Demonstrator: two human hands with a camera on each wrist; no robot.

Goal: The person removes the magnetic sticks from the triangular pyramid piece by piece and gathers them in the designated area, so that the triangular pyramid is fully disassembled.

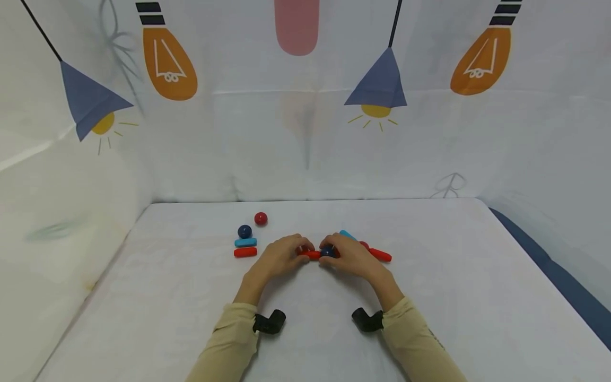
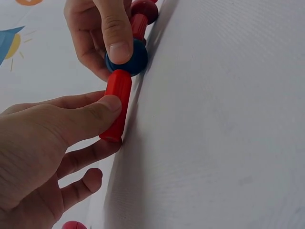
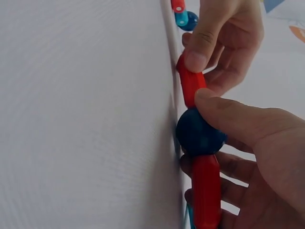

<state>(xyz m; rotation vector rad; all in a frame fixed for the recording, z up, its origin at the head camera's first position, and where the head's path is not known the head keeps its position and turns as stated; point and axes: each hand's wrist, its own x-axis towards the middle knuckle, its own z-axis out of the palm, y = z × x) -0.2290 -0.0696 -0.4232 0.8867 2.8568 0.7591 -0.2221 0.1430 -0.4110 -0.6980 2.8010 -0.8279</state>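
Over the middle of the table, my left hand (image 1: 285, 253) pinches a red rod (image 2: 118, 98) between thumb and fingers. The rod's far end meets a dark blue ball (image 3: 200, 133), which my right hand (image 1: 352, 257) holds with thumb on top and fingers behind. From the ball's other side runs a second red rod (image 3: 206, 191), in line with the first. Beyond it in the left wrist view is a dark red ball (image 2: 144, 11). In the head view another red rod (image 1: 380, 255) sticks out past my right hand, and a light blue rod (image 1: 347, 234) shows behind it.
Left of my hands lie a red ball (image 1: 260, 218), a dark blue ball (image 1: 244, 231), a light blue rod (image 1: 245, 242) and a red rod (image 1: 245, 252). White sheeting (image 1: 238, 143) with printed lamps stands behind the white table (image 1: 167, 297).
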